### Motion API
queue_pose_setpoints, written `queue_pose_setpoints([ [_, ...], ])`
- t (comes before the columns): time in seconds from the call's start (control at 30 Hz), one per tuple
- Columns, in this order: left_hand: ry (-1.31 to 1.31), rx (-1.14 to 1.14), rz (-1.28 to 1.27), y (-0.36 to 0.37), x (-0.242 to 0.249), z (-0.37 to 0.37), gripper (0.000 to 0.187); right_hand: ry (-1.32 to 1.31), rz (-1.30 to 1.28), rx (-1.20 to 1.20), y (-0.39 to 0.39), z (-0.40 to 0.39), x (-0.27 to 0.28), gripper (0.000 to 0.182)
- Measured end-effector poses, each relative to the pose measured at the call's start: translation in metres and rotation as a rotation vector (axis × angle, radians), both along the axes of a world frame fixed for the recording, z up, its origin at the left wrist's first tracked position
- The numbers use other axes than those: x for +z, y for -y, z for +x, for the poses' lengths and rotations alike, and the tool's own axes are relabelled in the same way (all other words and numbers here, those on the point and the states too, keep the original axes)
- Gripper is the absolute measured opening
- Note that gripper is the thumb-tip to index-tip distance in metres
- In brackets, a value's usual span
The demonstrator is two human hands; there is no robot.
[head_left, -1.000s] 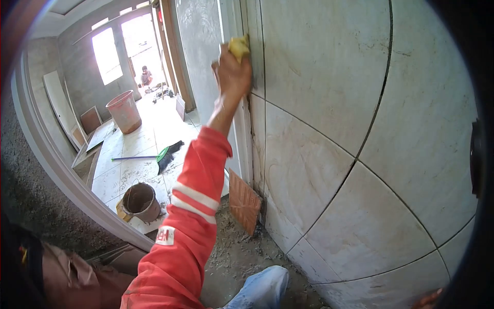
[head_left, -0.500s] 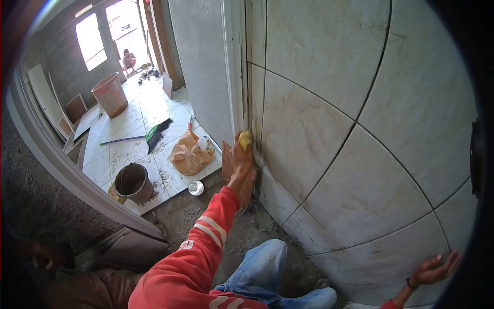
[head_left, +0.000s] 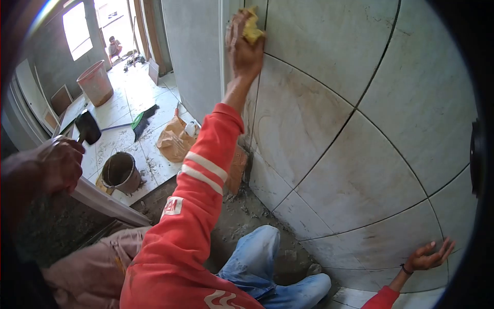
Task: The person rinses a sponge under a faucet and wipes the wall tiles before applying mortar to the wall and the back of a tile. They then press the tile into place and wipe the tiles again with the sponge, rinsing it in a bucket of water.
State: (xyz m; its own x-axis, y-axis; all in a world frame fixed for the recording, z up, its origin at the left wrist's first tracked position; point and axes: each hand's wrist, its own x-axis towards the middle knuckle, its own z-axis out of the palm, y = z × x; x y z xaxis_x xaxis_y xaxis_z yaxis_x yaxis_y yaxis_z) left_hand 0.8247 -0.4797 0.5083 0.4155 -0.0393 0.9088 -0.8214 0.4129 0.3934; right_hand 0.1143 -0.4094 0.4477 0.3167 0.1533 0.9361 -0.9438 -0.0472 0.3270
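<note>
My left hand (head_left: pixel 246 57) is raised on the wall, its fingers wrapped round a yellow sponge (head_left: pixel 252 30). The sponge lies against the left edge of the tiles, beside the white door frame (head_left: pixel 224 46). Low on the right, my right hand (head_left: pixel 428 256) holds nothing; its fingers are stretched out, close to the tiled wall (head_left: pixel 370 165). Brownish smears mark the tile (head_left: pixel 303 113) below the sponge. Dark joints run between the tiles.
At the left, another person's hand (head_left: pixel 56 165) grips a black mallet (head_left: pixel 88 127). Past the doorway are a bucket (head_left: pixel 121 174), a brown bag (head_left: pixel 175 140), a broom (head_left: pixel 143 122) and a large bin (head_left: pixel 95 85). A person (head_left: pixel 115 47) crouches by the far door.
My left hand has moved up the wall with the sponge. The other person's hand with the mallet has risen into view at the left. My right hand has shifted slightly left.
</note>
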Motion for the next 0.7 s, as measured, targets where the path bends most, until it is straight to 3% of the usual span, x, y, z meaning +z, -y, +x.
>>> queue_pose_setpoints([
  [0.07,0.114,0.149,-0.120,0.018,-0.028,-0.022,0.066,-0.015,-0.011,-0.002,0.000,0.000,0.001,0.041],
  [0.1,0.048,0.149,-0.074,0.025,-0.055,-0.028,0.071,-0.012,-0.012,-0.001,0.000,0.000,0.001,0.041],
  [0.23,-0.055,0.203,0.053,0.009,-0.190,-0.082,0.071,-0.008,0.004,-0.018,-0.001,0.001,0.001,0.042],
  [0.33,-0.112,0.038,0.084,-0.011,-0.221,-0.084,0.065,-0.002,0.004,0.004,-0.002,0.002,0.001,0.042],
  [0.4,-0.075,0.034,-0.065,-0.006,-0.181,-0.061,0.054,-0.015,-0.002,0.008,-0.002,0.001,0.003,0.042],
  [0.53,0.090,0.275,-0.340,-0.022,-0.011,-0.024,0.041,-0.022,0.019,-0.001,-0.002,-0.003,0.001,0.042],
  [0.6,0.070,0.192,-0.334,-0.034,0.057,-0.009,0.046,-0.001,0.024,0.005,-0.002,-0.004,-0.001,0.041],
  [0.63,-0.042,0.124,-0.236,-0.031,0.075,0.001,0.038,0.013,0.024,0.016,-0.001,-0.005,-0.001,0.040],
  [0.67,-0.156,0.057,-0.138,-0.021,0.087,0.012,0.045,0.008,0.033,0.014,-0.001,-0.006,-0.001,0.040],
  [0.7,-0.216,0.174,-0.092,0.003,0.080,0.030,0.043,-0.004,0.022,0.035,0.000,-0.006,0.000,0.040],
])
